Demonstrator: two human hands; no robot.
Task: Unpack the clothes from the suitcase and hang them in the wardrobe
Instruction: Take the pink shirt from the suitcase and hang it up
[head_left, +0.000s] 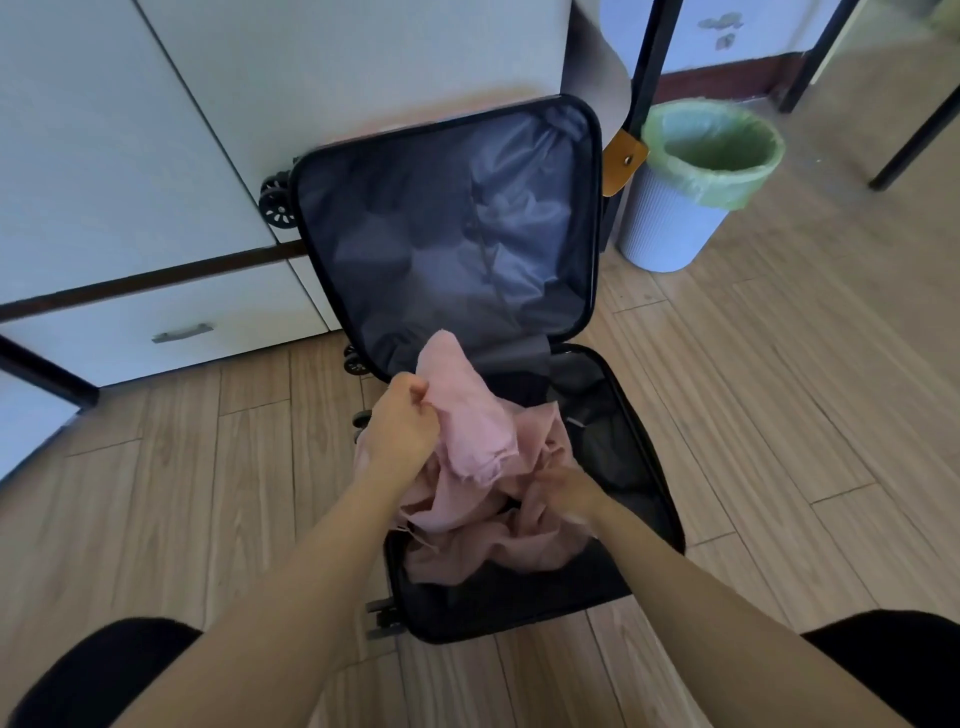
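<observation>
Both forearms reached down over open suitcase (655, 467) on wood floor. Right hand (563, 491) sat low in pink garment (483, 431), blurred among folds; grip could not be told. Left hand (402, 421) was higher, fingers curled, pinching raised fold. Garment lay bunched in lower shell, one part lifted above rim. Seemed light, soft, limp, likely to trail; best held at shoulders. Rim could snag cloth. Lid (441, 234) leaned on white cabinet (156, 130); bin (696, 182) stood beside it. Open floor lay either side.
</observation>
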